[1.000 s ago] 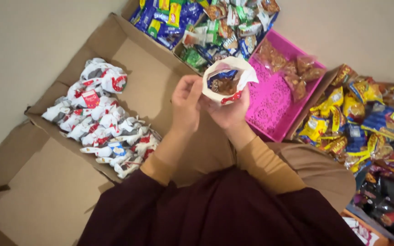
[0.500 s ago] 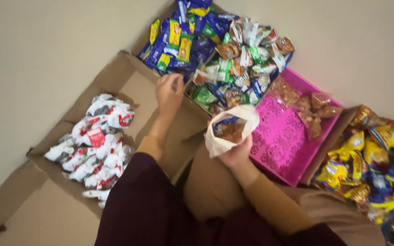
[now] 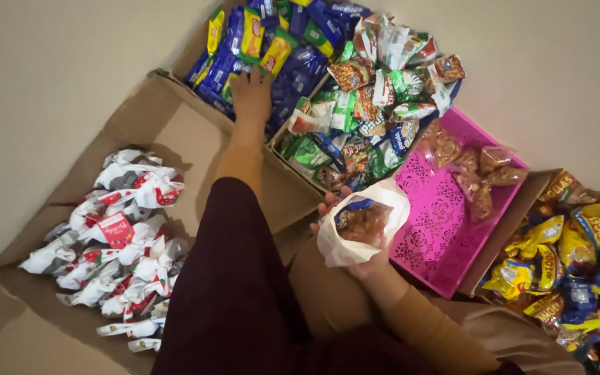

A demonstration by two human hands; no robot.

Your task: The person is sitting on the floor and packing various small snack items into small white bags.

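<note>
The left hand [image 3: 251, 94] is resting on the heap of flat snack packets [image 3: 258, 42] at the far end of the floor. Just right of that heap, a box of mixed snack packs [image 3: 369, 90] is sitting. Right of it and nearer the person, the slotted tray [image 3: 432, 222] is lying with clear bags of snacks [image 3: 477, 173] in its far corner. The right hand [image 3: 359, 253] is holding an open paper bag [image 3: 359, 222] just beside the tray's left edge. Further right, a pile of crinkled packets [image 3: 571, 257] is lying. Far left, tied bundles [image 3: 116, 239] are lying in the open cardboard box [image 3: 175, 132].
</note>
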